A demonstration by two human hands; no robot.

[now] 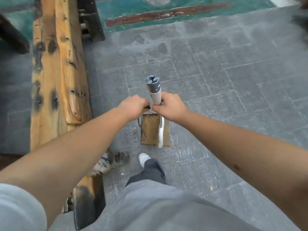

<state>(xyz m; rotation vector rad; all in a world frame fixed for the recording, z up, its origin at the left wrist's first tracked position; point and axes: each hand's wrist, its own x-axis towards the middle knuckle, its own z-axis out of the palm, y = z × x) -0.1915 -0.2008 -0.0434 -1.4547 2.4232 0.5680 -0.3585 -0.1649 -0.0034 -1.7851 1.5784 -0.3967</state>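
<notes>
Grey paved floor (216,80): rusty dustpan (150,129) sits below both hands, taped handle (156,95) rising upright, right grip (168,105) curled round it, left grip (133,105) alongside, pinching a dark part (147,107).

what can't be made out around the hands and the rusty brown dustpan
Head view: what the left hand grips, covered by its fingers.
Head view: lower part of the grey taped tube handle, behind the right hand.
Head view: dark blurred shape, cut by the top right edge.
</notes>
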